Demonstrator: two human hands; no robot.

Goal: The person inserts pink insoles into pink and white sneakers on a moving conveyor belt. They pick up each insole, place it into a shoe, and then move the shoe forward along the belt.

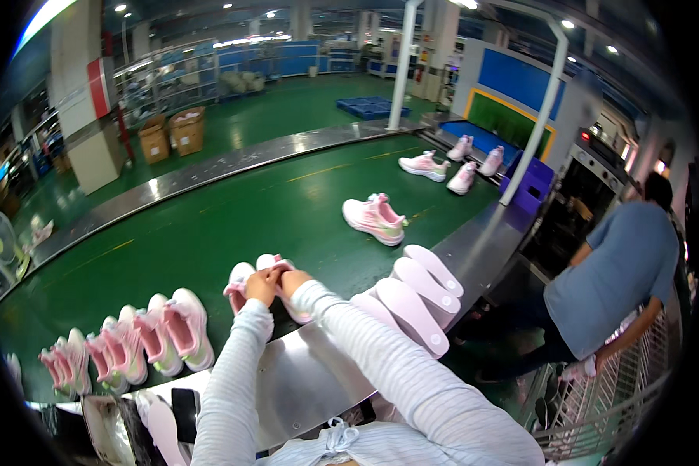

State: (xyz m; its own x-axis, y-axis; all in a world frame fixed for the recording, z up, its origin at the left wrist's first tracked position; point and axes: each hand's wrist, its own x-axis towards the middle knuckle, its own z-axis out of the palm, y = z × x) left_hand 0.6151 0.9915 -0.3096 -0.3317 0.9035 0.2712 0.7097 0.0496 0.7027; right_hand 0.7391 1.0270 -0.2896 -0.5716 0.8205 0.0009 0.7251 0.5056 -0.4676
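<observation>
Both hands are at work at the opening of a white-and-pink shoe [266, 262] that sits at the near edge of the green conveyor belt [210, 233], straight in front of the person. The left hand [261, 286] is closed on the shoe's upper from the left, and the right hand [293, 283] grips it from the right, the 2 nearly touching; the exact hold of the fingertips is hidden. Just left of this shoe stands a matching shoe [239, 278], partly behind the left hand. Farther left, at least 6 similar shoes stand in a row [155, 334] along the near edge, toes pointing away. To the right of the forearms, several pale pink insoles [413, 314] lie overlapping. Beyond them, 1 single shoe [373, 219] rests on the belt, and 4 more shoes [460, 178] stand near the blue opening at the far right end. At the right, a co-worker in a grey-blue shirt [610, 272] bends beside a wire rack [621, 396]. On the floor past the belt are 2 cardboard boxes [154, 141] and a blue pallet [373, 108].
</observation>
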